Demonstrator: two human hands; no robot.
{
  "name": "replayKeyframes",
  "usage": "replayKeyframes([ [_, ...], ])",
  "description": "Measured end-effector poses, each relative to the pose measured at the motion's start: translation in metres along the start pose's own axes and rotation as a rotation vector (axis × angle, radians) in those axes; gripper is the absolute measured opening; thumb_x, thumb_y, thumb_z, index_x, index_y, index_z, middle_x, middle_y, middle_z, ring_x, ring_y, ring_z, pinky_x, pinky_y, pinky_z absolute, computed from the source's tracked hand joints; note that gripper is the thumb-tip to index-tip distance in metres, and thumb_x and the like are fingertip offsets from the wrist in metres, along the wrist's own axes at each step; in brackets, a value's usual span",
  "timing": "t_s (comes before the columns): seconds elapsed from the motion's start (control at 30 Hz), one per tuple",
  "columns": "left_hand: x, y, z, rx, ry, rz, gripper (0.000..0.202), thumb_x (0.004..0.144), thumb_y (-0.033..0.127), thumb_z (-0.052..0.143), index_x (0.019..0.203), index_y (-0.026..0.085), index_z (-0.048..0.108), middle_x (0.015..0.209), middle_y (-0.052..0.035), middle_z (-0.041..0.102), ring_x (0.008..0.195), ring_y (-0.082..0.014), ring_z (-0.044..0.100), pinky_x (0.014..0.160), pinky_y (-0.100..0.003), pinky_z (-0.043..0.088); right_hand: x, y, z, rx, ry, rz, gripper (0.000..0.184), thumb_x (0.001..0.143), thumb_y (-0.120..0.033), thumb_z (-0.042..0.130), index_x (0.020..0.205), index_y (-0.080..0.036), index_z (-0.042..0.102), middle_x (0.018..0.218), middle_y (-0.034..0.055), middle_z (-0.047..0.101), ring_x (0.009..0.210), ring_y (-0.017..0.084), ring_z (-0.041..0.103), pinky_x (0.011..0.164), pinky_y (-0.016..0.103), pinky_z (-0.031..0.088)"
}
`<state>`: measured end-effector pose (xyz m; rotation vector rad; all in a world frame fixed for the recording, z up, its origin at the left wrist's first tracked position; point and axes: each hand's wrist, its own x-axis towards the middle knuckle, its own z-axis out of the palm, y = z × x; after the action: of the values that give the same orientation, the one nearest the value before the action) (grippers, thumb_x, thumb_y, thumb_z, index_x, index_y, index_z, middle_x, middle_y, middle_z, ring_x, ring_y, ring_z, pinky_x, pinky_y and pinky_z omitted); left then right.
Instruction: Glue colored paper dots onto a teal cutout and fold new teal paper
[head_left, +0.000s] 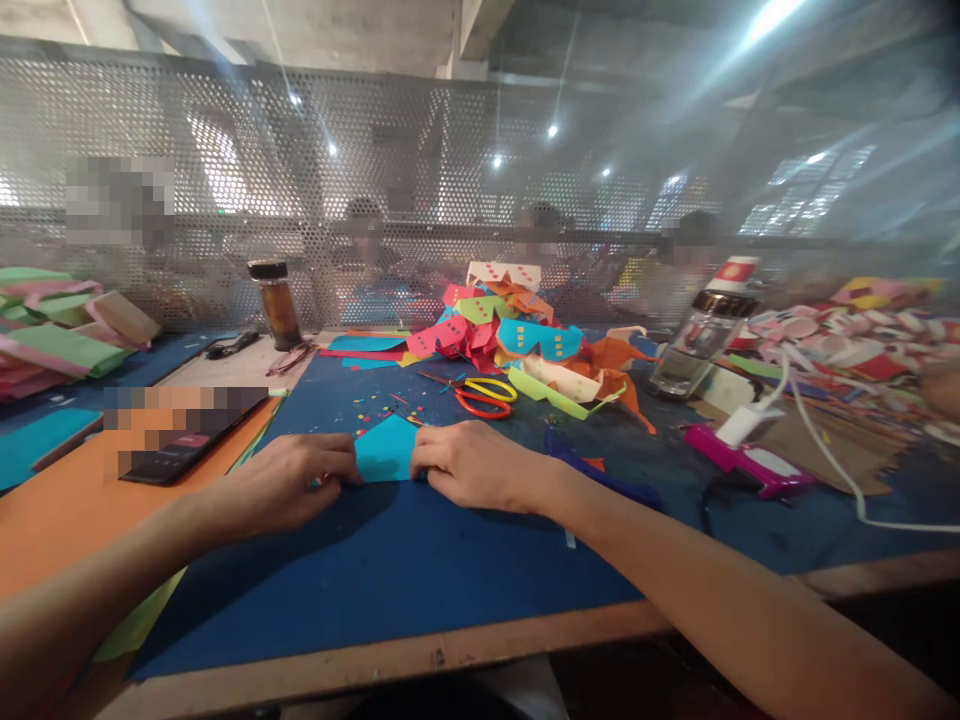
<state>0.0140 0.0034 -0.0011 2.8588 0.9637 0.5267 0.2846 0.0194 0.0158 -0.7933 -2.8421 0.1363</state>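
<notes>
A piece of bright blue paper (386,447) lies on the dark blue table mat, its top edge rising to a peak. My left hand (304,475), fingers curled, grips its left side. At the right side my right hand (465,465) pinches the same paper between thumb and fingers. Just behind it lie scissors (487,396) with one yellow and one red handle loop, blades pointing left. Tiny coloured paper bits (386,405) are scattered by the blades. Farther back rises a heap of cut, folded paper pieces (480,325) with small punched holes.
A phone (199,437) rests on orange sheets (60,510) at left, near a jar of dark liquid (277,308). On the right are a glass bottle (701,340), a magenta device (750,462) and a white cable (829,450). People sit behind the perforated metal screen (442,180).
</notes>
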Motion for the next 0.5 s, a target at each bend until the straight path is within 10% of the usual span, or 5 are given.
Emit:
replayKeyframes([
  [0.5,0.0003,0.0009,-0.0013,0.003,-0.008,-0.019,0.035,0.076,0.002,0.043,0.088,0.021,0.07,0.089,-0.0017,0.069,0.071,-0.0142,0.066,0.064,-0.023,0.045,-0.0006,0.0001,-0.0009,-0.007,-0.007,0.016,0.022,0.088,-0.009,0.051,0.092,-0.017,0.071,0.097,0.0056,0.068,0.079,0.015,0.059,0.071,0.028,0.04],
])
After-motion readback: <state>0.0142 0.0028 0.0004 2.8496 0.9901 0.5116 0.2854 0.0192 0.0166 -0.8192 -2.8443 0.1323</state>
